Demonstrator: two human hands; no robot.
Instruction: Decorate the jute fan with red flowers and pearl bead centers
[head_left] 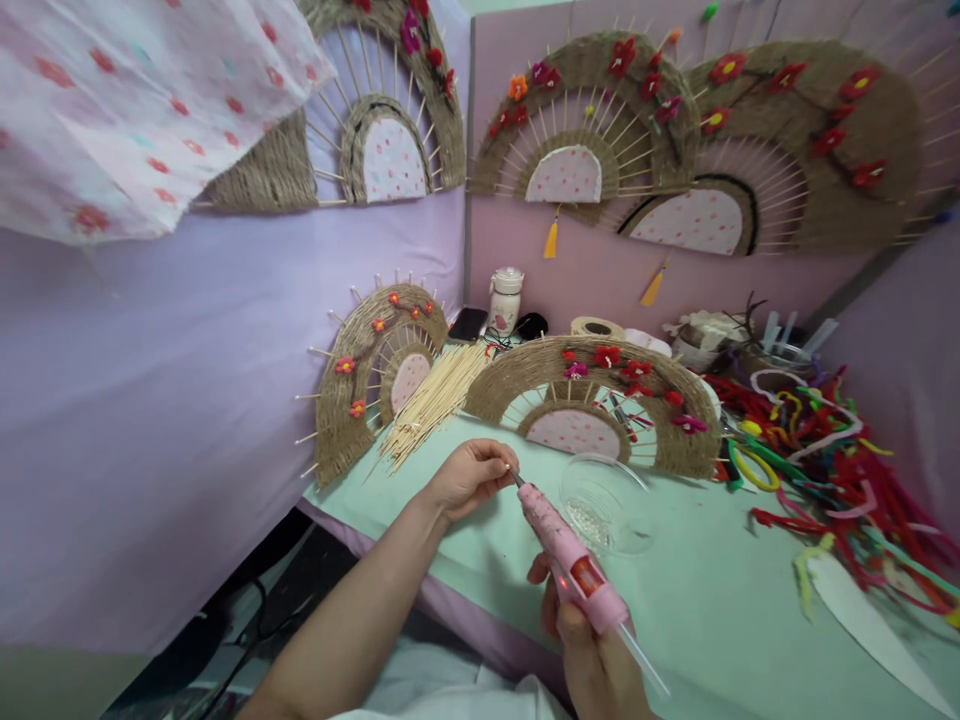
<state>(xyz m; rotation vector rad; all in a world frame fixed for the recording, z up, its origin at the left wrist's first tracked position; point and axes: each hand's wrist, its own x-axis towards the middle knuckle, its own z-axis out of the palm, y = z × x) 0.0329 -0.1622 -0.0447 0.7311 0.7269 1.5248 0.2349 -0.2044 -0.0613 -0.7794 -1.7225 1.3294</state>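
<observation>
A pink glue gun (559, 535) with a clear glue stick out of its back is held in my right hand (592, 645), fingers wrapped round the handle. Its metal tip points up and left at my left hand (472, 478), whose thumb and forefinger pinch something tiny, too small to name. Just right of the gun's nozzle, a clear round dish (609, 505) holds small pale beads. Behind the hands, a twine-wrapped fan (502, 385) with red and pink flowers lies on the green table.
Thin sticks (435, 400) lie in a bundle beyond my left hand, near a smaller twine fan (337, 435). Colourful pipe cleaners (855, 480) and green-handled scissors (754, 468) are at the right. A white bottle (505, 300) stands behind; more fans hang on the walls.
</observation>
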